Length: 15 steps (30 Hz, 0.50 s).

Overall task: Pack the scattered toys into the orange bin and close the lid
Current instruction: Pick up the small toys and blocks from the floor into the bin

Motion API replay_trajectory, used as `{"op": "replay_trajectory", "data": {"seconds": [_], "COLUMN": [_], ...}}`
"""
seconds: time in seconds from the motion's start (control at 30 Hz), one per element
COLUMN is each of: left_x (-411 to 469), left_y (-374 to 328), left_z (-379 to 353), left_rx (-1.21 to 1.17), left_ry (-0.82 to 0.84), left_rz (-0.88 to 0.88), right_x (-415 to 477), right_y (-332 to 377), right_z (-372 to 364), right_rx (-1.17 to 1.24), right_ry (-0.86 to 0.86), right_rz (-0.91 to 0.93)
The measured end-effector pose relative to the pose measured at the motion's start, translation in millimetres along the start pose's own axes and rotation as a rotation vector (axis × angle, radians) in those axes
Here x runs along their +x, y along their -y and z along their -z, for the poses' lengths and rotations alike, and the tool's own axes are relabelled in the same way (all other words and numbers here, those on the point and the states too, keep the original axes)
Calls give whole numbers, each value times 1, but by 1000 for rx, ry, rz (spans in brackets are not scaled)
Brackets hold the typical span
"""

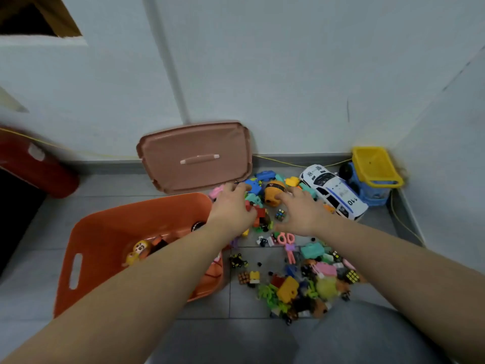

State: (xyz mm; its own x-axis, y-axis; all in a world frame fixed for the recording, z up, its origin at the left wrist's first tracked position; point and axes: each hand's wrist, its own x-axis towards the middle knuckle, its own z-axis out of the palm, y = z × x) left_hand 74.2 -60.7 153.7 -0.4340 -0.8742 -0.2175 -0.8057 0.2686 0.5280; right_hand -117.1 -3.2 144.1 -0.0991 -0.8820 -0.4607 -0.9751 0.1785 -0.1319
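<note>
the orange bin [105, 240] sits open on the grey tiled floor [131, 185] at the left, under the left forearm. inside it lie a yellow cartoon figure [139, 249], a basketball [214, 274] and a few darker toys that are too hidden to name. its lid [194, 143], a duller pinkish orange with a handle in the middle, leans against the white wall just behind the bin, its lower edge on the floor.

in the right corner a white police car [333, 191] marked 110 lies beside a blue dump truck [372, 177] with a yellow bed. the toy pile [309, 279] spreads over the floor to the right of the bin, from the lid's foot down toward the person's knee.

the left hand [232, 206] is palm down on small blocks beside the bin's far corner, thumb by a red block; whether it grips anything i cannot tell. the right hand [301, 214] is spread wide with straight fingers, holding nothing, its fingertips at an orange round toy [274, 193].

just below the right hand lie pink scissors [287, 241], and between the two hands sits a tiny puzzle cube [280, 214].
</note>
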Motion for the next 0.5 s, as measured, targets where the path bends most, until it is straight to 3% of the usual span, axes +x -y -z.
{"op": "replay_trajectory", "data": {"seconds": [0.5], "left_x": [-24], "left_y": [-3], "left_z": [-138], "left_rx": [57], "left_ry": [279], "left_rz": [146], "right_x": [-12], "right_y": [-97], "right_z": [-119], "right_rx": [-69], "right_ry": [200], "right_rz": [86]}}
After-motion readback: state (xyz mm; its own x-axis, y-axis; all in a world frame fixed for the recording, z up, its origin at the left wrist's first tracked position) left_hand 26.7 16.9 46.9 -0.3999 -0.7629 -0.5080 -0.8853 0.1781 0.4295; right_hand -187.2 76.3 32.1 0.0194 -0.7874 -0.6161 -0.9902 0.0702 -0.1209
